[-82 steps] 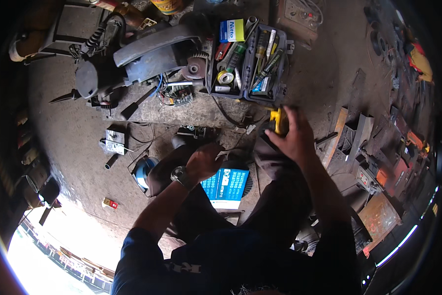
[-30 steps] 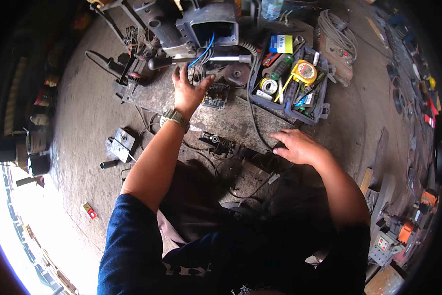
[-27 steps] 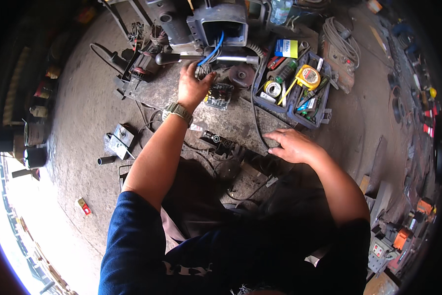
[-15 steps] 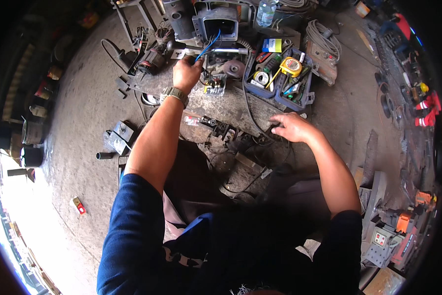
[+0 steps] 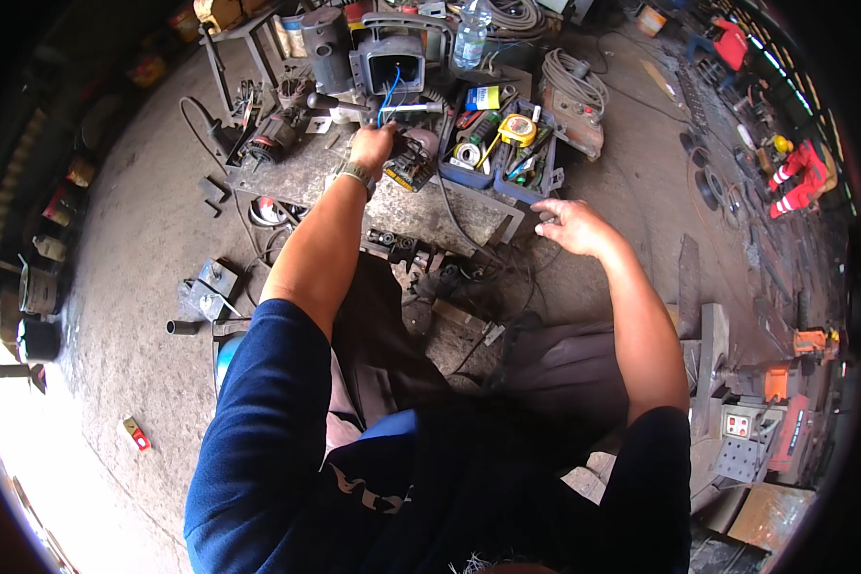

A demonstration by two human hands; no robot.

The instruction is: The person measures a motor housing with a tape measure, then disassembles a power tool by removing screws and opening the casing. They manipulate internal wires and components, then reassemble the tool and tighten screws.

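Note:
My left hand (image 5: pixel 372 150), with a watch on its wrist, reaches over the metal workbench (image 5: pixel 301 184). Its fingers close around the lower end of blue wires (image 5: pixel 389 94) coming from the opening of a grey metal housing (image 5: pixel 398 50). Beside this hand lies a dark electrical part (image 5: pixel 411 170) with yellow markings. Just behind it, a silver rod (image 5: pixel 416 108) with a dark handle lies crosswise. My right hand (image 5: pixel 583 230) hovers by the front corner of a blue toolbox (image 5: pixel 512 188), fingers apart and nothing visible in them.
A yellow tape measure (image 5: pixel 517 130), a tape roll (image 5: pixel 467 154) and hand tools fill the toolbox. An angle grinder (image 5: pixel 270 139) lies on the bench's left. Coiled grey cable (image 5: pixel 576 78) and a water bottle (image 5: pixel 471 36) stand behind. A person in red (image 5: pixel 802 177) is at far right.
The view has shifted, so the bench sits farther left. Against the bench, both hands have moved rightward. My right hand is nearer the toolbox corner.

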